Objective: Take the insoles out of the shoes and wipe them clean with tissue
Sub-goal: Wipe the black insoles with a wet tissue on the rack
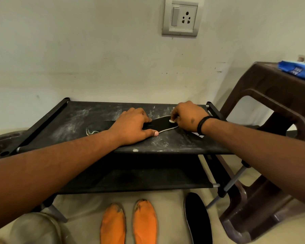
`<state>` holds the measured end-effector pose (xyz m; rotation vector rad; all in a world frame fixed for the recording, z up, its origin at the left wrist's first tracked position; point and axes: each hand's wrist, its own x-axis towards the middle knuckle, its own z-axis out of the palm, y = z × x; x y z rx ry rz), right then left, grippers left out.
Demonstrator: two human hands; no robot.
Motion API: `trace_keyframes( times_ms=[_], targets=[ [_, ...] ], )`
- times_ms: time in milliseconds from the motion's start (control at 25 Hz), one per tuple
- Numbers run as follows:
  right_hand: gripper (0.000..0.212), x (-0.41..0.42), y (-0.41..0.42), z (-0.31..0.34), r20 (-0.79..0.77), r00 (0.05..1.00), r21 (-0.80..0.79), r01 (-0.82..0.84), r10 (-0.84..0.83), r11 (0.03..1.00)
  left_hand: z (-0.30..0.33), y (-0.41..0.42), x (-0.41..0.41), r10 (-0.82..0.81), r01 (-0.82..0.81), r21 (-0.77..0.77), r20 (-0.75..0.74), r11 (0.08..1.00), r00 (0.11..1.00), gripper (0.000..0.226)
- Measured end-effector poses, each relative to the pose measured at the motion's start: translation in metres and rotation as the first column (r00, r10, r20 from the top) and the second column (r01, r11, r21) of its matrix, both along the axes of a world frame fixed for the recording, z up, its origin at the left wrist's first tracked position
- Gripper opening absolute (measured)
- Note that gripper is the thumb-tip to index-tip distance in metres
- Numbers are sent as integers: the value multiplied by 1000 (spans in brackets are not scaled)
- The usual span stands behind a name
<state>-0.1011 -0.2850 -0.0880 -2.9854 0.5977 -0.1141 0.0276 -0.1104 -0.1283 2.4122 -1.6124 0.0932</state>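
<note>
Dusty black rack shelf (63, 120) against wall; left hand (132, 125) pressing insole (161, 125).

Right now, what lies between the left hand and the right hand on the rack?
In the head view, a bare stretch of the black insole lies between the left hand and the right hand, which pinches a small tissue.

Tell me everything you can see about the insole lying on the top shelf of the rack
The insole is black with a thin pale edge, flat and foam-like in look, lying face up and lengthwise across the dusty black fabric top shelf of the rack. The left hand presses flat on its middle, hiding that part. The right hand pinches a small white wad of tissue against its right end. Its left end, with a greenish-white mark, shows past the left wrist.
</note>
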Motion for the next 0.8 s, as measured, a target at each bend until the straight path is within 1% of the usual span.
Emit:
trace_keyframes(
  times_ms=[40, 80, 120, 160, 200, 280, 320, 360, 440, 480, 520, 560, 600, 640, 680, 760, 800],
  targets=[
    [24, 2, 3, -1, -9, 1000, -6, -22, 22, 1000, 0, 0, 0, 1, -1, 3, 2, 1000, 1000, 65],
    [24, 3, 8, -2, -34, 996, 12, -78, 78, 997, 0, 1, 0, 3, -3, 4, 5, 1000, 1000, 65],
    [24, 4, 14, -3, -53, 989, 55, -134, 137, 990, -1, 1, 0, 5, -5, 2, 8, 1000, 1000, 64],
    [22, 5, 16, -3, -60, 987, 85, -146, 152, 986, -1, 0, 0, 7, -7, 0, 11, 1000, 1000, 64],
    [21, 9, 15, -2, -46, 992, 73, -114, 118, 991, -1, 0, 0, 8, -8, 0, 11, 1000, 1000, 64],
    [20, 14, 7, -1, 8, 1000, -29, 13, -13, 999, 0, 0, -1, 5, -5, 0, 6, 1000, 1000, 65],
    [22, 15, 6, -3, 13, 999, -67, 42, -41, 997, 1, 0, -1, 6, -6, 1, 2, 1000, 1000, 64],
    [23, 17, 7, -5, 1, 1000, -63, 12, -12, 998, 0, 1, -1, 7, -7, 3, -1, 1000, 1000, 64],
    [23, 17, 12, -7, -27, 992, 44, -121, 123, 992, 0, 1, -1, 7, -7, 3, 2, 1000, 1000, 62],
    [23, 18, 13, -5, -21, 990, 99, -137, 139, 986, 0, 1, -1, 6, -6, 2, 3, 1000, 1000, 61],
    [23, 19, 9, -3, -2, 994, 111, -108, 109, 988, 1, 0, -2, 6, -6, 4, 0, 1000, 1000, 61],
    [23, 20, 5, -1, 16, 998, 79, -57, 56, 995, 1, 0, -2, 5, -5, 5, -2, 1000, 1000, 62],
    [24, 21, 3, 0, 23, 1000, 12, -12, 11, 1000, 1, 0, -2, 5, -5, 5, -6, 1000, 1000, 63],
    [24, 22, 4, -2, 13, 1000, -26, -4, 4, 1000, 1, 0, -2, 6, -6, 4, -11, 1000, 1000, 63],
    [24, 22, 7, -4, 3, 999, -18, -48, 48, 999, 1, 1, -2, 7, -7, 4, -16, 1000, 1000, 62],
    [23, 21, 17, -7, 0, 989, 99, -145, 146, 984, 1, 1, -2, 7, -7, 1, -14, 1000, 1000, 60],
    [23, 22, 17, -5, 13, 991, 126, -131, 130, 983, 1, 1, -2, 8, -8, 0, -12, 1000, 1000, 60]
  ],
)
